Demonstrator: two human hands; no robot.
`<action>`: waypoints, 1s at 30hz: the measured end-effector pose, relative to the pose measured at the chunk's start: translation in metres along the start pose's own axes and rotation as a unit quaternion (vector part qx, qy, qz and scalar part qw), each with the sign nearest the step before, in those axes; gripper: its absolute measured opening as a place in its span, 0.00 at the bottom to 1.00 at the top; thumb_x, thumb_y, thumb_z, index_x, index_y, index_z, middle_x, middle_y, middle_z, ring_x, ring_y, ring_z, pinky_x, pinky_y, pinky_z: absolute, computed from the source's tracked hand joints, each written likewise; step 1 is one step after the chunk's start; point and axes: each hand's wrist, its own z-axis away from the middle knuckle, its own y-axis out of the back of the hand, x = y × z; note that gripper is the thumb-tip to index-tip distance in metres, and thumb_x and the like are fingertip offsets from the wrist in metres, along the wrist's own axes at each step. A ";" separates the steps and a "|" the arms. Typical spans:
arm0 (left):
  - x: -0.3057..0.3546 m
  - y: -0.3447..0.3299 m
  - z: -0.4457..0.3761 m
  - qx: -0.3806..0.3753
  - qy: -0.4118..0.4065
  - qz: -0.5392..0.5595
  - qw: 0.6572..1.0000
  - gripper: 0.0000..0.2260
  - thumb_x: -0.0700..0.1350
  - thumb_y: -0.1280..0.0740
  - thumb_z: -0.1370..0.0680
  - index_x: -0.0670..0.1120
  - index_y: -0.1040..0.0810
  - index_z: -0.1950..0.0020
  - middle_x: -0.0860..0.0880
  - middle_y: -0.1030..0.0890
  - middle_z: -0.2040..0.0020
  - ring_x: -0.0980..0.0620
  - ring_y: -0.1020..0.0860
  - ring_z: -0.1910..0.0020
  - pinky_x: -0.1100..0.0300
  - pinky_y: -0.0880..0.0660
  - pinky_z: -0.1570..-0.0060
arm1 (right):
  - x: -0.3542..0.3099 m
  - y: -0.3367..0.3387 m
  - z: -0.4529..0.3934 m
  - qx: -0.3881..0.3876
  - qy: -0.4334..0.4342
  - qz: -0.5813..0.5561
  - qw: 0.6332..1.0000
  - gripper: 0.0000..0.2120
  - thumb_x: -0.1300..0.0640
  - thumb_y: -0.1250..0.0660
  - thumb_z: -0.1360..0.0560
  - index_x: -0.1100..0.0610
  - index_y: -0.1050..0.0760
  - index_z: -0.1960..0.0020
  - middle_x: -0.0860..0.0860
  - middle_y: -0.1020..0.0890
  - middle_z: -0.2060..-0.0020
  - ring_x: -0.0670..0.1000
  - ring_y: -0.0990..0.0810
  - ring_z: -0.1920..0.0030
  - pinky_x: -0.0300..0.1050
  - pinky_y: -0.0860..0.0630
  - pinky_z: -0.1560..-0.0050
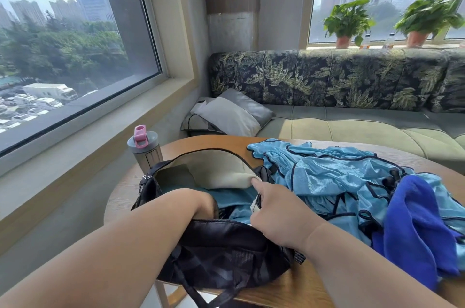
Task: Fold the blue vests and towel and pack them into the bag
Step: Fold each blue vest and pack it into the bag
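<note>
Pinching the bag's (221,239) pale lining edge, the right hand (279,214) holds its mouth open on the table (297,290); the left hand (201,203) is sunk inside, grip hidden. Beside it, the heaped blue vests (334,179) look light, limp and slippery, the towel (415,227) softer and thicker; both are likely best taken at hems or corners.

Left hand (210,207) hidden inside bag (216,242)
</note>
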 end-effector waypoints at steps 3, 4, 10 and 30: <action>-0.011 0.007 0.009 0.048 0.023 0.014 0.999 0.16 0.57 0.26 0.26 0.50 0.14 0.44 0.50 0.14 0.45 0.46 0.17 0.46 0.52 0.20 0.44 | 0.001 0.000 0.000 0.003 -0.001 -0.008 1.000 0.27 0.62 0.37 0.27 0.59 0.30 0.28 0.53 0.17 0.59 0.55 0.19 0.60 0.55 0.20 0.55; -0.013 0.011 0.015 0.069 0.030 0.011 0.997 0.18 0.60 0.27 0.28 0.49 0.14 0.47 0.49 0.14 0.48 0.46 0.17 0.49 0.52 0.20 0.46 | 0.001 -0.001 0.000 0.005 0.001 -0.012 1.000 0.26 0.63 0.37 0.27 0.59 0.30 0.29 0.53 0.17 0.60 0.55 0.20 0.62 0.55 0.20 0.56; -0.025 0.032 0.059 0.178 0.111 -0.031 0.977 0.25 0.64 0.34 0.22 0.46 0.18 0.37 0.47 0.18 0.39 0.43 0.20 0.41 0.52 0.24 0.41 | 0.004 -0.005 0.001 0.029 0.002 -0.010 1.000 0.25 0.63 0.38 0.27 0.59 0.30 0.29 0.52 0.21 0.64 0.53 0.23 0.64 0.50 0.25 0.62; -0.033 0.012 0.113 0.361 0.092 0.172 0.912 0.09 0.53 0.35 0.25 0.56 0.19 0.48 0.58 0.16 0.49 0.52 0.19 0.47 0.53 0.20 0.42 | 0.008 -0.004 0.004 0.104 0.022 -0.197 0.975 0.15 0.58 0.35 0.22 0.40 0.22 0.42 0.43 0.28 0.73 0.42 0.29 0.69 0.45 0.27 0.60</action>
